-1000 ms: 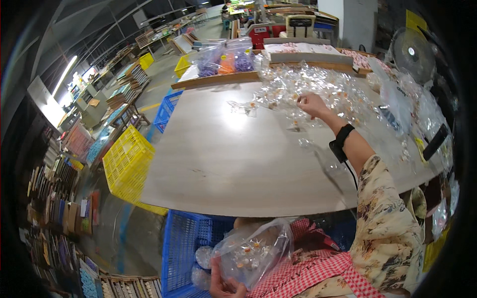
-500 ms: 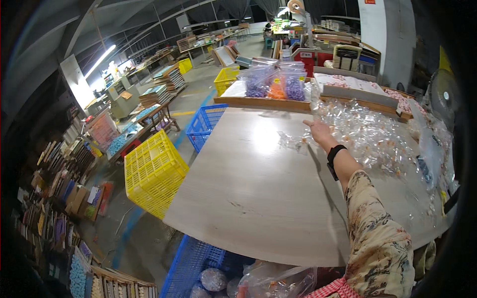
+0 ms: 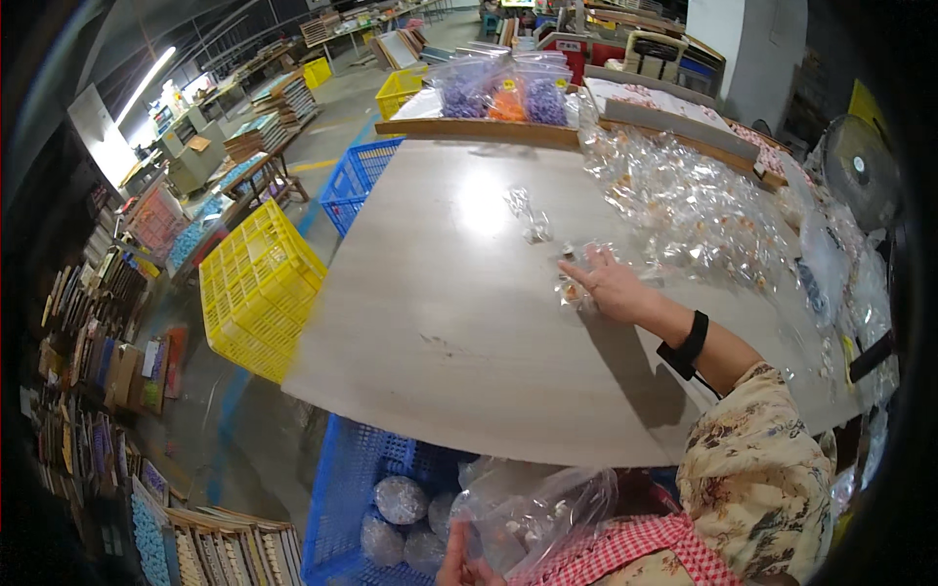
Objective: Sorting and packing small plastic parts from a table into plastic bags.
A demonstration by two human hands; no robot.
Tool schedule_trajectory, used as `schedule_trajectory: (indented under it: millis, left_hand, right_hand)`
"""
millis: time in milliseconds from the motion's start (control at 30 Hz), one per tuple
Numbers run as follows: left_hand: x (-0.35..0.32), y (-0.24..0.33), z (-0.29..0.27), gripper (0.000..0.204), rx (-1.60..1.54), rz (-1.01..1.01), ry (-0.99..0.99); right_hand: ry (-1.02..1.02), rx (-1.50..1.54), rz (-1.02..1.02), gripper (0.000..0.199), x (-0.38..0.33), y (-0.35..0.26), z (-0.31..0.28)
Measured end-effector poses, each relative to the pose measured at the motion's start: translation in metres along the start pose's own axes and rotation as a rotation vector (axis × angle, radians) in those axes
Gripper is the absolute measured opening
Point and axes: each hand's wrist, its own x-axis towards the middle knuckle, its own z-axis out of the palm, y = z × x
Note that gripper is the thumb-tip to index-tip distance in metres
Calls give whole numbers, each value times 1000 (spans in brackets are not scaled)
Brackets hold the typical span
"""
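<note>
My right hand is palm down over the table, with its fingers stretched out and spread. Under and around those fingertips are a few small clear packets with orange bits inside. Beyond it, another couple of clear packets rest apart on the tabletop. At the near edge, below the table, my left hand shows only in part, its fingers at the rim of a large clear plastic bag. Small packets show through the bag's film.
A heap of clear packets covers the table's right side. Filled bags stand on a tray at the far edge. A yellow crate and a blue crate stand left. Wrapped balls sit in a near blue basket.
My right hand has come from the heap's edge toward me, with a few packets beneath its fingers. A couple of packets lie apart behind it. The view has tilted downward.
</note>
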Motion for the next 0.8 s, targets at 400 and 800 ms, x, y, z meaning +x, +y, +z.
schedule_trajectory:
  millis: [400, 800]
  left_hand:
    - [-30, 33, 3, 83, -125, -34, 17]
    - [-52, 29, 3, 85, -84, 95, -29]
  right_hand:
    - [249, 823, 31, 41, -60, 64, -19]
    - [44, 207, 26, 58, -72, 27, 22]
